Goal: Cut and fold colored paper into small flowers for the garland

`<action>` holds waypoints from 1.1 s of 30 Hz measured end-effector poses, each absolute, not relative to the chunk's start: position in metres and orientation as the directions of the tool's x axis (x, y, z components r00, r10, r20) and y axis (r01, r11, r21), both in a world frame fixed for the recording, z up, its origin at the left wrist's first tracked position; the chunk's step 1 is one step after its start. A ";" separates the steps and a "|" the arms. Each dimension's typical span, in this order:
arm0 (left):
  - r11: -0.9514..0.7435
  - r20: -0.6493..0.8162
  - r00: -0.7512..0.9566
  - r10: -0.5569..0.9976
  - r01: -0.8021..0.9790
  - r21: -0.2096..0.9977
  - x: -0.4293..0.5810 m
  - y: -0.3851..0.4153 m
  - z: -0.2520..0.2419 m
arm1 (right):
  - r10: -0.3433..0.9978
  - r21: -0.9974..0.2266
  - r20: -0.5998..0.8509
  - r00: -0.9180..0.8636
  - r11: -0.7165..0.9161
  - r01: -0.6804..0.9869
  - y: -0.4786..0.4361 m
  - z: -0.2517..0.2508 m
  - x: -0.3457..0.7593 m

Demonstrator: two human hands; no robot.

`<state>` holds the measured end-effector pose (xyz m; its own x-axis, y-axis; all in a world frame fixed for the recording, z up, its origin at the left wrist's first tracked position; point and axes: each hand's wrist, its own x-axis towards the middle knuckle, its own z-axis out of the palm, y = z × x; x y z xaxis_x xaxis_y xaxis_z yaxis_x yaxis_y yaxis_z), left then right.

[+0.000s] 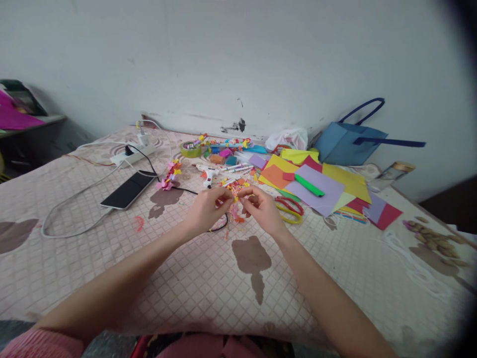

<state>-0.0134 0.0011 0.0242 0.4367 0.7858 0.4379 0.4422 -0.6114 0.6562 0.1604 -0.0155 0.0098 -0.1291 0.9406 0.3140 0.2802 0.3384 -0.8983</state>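
My left hand (209,208) and my right hand (262,208) meet near the middle of the table, fingertips pinched close together. Between them shows a small yellow piece (236,199), perhaps paper; its exact shape is too small to make out. Just behind and below the fingers lies a heap of small pink, yellow and orange scraps (234,187). A white glue gun (209,175) rests behind my left hand. To the right of my right hand are red and yellow-handled scissors (289,209), partly covered by the hand.
Coloured paper sheets (316,186) with a green marker-like stick (309,185) spread at right, before a blue bag (350,141). At left lie a phone (128,190), a power strip (137,153), cables and a pink flower strand (170,176). Green tape (191,150) sits behind. A glass jar (393,175) is far right.
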 end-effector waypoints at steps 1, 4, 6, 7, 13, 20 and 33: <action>-0.611 0.435 0.441 0.785 0.436 0.661 -0.013 0.001 0.025 | 0.937 -0.889 0.319 -0.142 0.348 0.297 -0.016 0.010 0.160; -0.611 0.438 0.439 0.784 0.428 0.666 -0.013 -0.001 0.027 | 0.927 -0.867 0.340 -0.160 0.375 0.328 -0.016 0.011 0.161; -0.612 0.442 0.435 0.785 0.429 0.665 -0.013 -0.001 0.027 | 0.920 -0.853 0.357 -0.163 0.392 0.345 -0.016 0.011 0.161; -0.612 0.443 0.434 0.785 0.430 0.664 -0.013 -0.001 0.028 | 0.915 -0.844 0.366 -0.167 0.402 0.355 -0.016 0.011 0.161; -0.645 0.477 0.446 0.758 0.397 0.653 -0.012 -0.001 0.029 | 0.880 -0.777 0.439 -0.182 0.474 0.415 -0.016 0.013 0.162; -0.715 0.577 0.422 0.700 0.417 0.561 -0.008 0.000 0.034 | 0.832 -0.712 0.536 -0.143 0.537 0.452 -0.018 0.016 0.163; -0.747 0.626 0.409 0.664 0.406 0.527 0.002 0.002 0.048 | 0.689 -0.561 0.720 -0.079 0.645 0.519 -0.021 0.021 0.166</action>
<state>0.0016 0.0016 0.0484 0.4090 0.6642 0.6257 0.4064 -0.7465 0.5268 0.1664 -0.0212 0.0209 -0.0793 0.6894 0.7200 0.5192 0.6452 -0.5605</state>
